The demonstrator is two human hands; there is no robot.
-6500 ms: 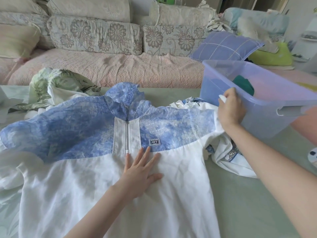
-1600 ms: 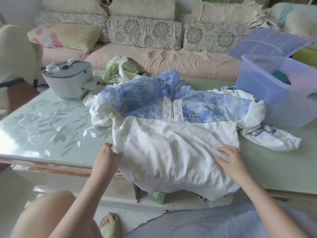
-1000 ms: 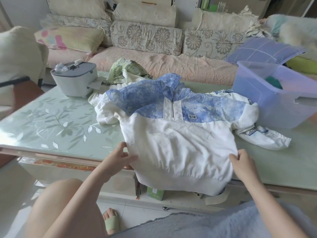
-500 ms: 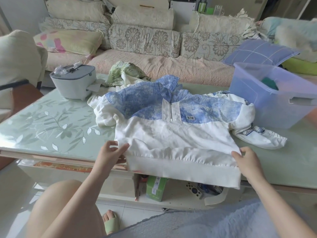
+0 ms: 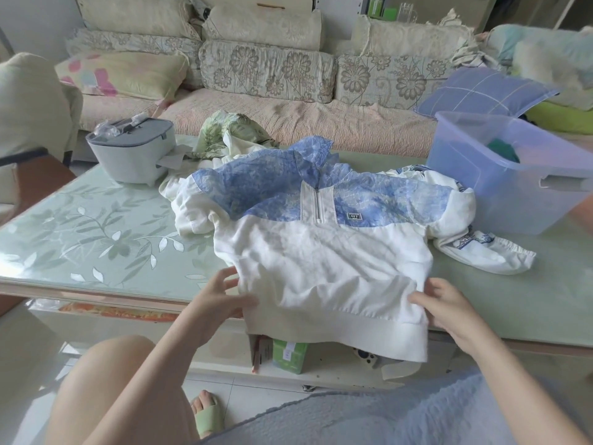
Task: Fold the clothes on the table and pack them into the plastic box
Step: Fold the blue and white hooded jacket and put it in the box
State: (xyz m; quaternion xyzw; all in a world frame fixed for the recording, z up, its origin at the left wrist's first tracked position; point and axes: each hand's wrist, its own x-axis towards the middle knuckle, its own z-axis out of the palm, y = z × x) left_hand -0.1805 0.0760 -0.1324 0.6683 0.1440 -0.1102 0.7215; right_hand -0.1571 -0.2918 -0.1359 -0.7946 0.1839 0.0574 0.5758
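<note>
A white jacket with a blue top and zip (image 5: 321,252) lies front-up in the middle of the table (image 5: 96,245). Its hem hangs over the table's front edge. My left hand (image 5: 221,300) holds the jacket's lower left side, thumb on top of the cloth. At the lower right side my right hand (image 5: 446,309) grips the cloth the same way. The clear bluish plastic box (image 5: 513,194) stands at the table's right, with a green garment (image 5: 503,149) inside.
A white garment with blue print (image 5: 487,255) pokes out from under the jacket's right sleeve. A green leaf-print garment (image 5: 231,133) is bunched behind it. A grey lidded appliance (image 5: 134,155) stands at the back left. Behind the table runs a sofa (image 5: 288,114).
Both hands have shifted from the hem's corners up onto the jacket's lower sides. The hem, pulled straight half a second ago, now sags over the table edge.
</note>
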